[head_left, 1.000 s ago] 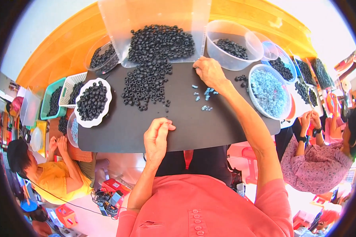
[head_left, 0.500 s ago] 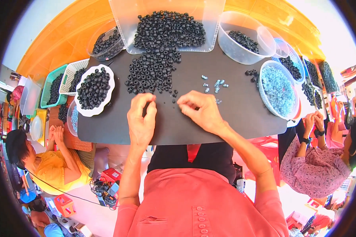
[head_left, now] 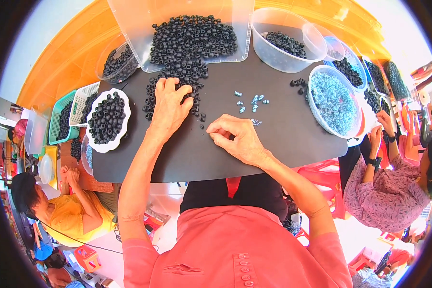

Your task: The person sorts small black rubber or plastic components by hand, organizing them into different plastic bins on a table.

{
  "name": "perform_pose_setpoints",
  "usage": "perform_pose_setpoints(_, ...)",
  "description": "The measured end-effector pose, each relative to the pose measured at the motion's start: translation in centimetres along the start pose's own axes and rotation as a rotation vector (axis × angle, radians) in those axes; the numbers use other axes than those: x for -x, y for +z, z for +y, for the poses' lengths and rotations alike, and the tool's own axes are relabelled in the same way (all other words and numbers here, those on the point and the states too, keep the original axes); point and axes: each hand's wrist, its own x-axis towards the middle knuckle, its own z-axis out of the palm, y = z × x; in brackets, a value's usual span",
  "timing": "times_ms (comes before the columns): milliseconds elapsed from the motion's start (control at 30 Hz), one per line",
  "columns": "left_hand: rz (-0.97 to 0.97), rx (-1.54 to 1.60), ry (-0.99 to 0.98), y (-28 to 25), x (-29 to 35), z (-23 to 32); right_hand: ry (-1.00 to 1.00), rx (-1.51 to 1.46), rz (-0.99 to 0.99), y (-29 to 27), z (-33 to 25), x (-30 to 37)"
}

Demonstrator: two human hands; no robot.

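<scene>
My left hand [head_left: 170, 106] lies palm down on the near edge of a heap of small black rings [head_left: 185, 57] that spills from a clear tray [head_left: 134, 29] onto the black mat [head_left: 283, 129]. Its fingers are spread over the rings. My right hand [head_left: 235, 138] rests on the mat nearer to me, fingers curled and pinched together; what they hold is too small to tell. A few small silver-blue pieces [head_left: 252, 102] lie scattered on the mat just beyond the right hand.
A white scalloped dish [head_left: 92, 139] of black rings sits at the left, with green and white baskets [head_left: 60, 120] behind it. At the right stand a clear tub [head_left: 283, 60] of rings and a bowl of blue-silver pieces [head_left: 333, 103]. Other people sit left and right.
My left hand has reached forward from the near mat onto the heap of black rings. My right hand has come back from the silver pieces toward me.
</scene>
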Motion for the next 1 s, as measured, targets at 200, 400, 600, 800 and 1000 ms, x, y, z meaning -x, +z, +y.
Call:
perform_pose_setpoints(200, 0.026, 0.068, 0.019, 0.5, -0.2, 0.4, -0.010, 0.003, 0.002, 0.3, 0.1, -0.2)
perform_pose_setpoints(400, 0.196, 0.280, -0.003, -2.1, 0.9, 2.5, 0.022, -0.088, 0.050, -0.2, 0.1, 0.1)
perform_pose_setpoints(600, 0.078, 1.122, -0.497, -3.1, 5.1, 5.6, -0.016, -0.364, 0.149, 0.3, 0.3, -0.6)
perform_pose_setpoints(800, 0.085, 1.359, -0.555, -1.9, 7.5, 6.6, 0.098, -0.445, 0.143, 1.5, -1.0, -2.1)
perform_pose_setpoints(1000, 0.226, 1.040, -0.511, -0.8, 7.6, 7.3, -0.058, -0.452, 0.091, 2.1, 0.2, -2.3)
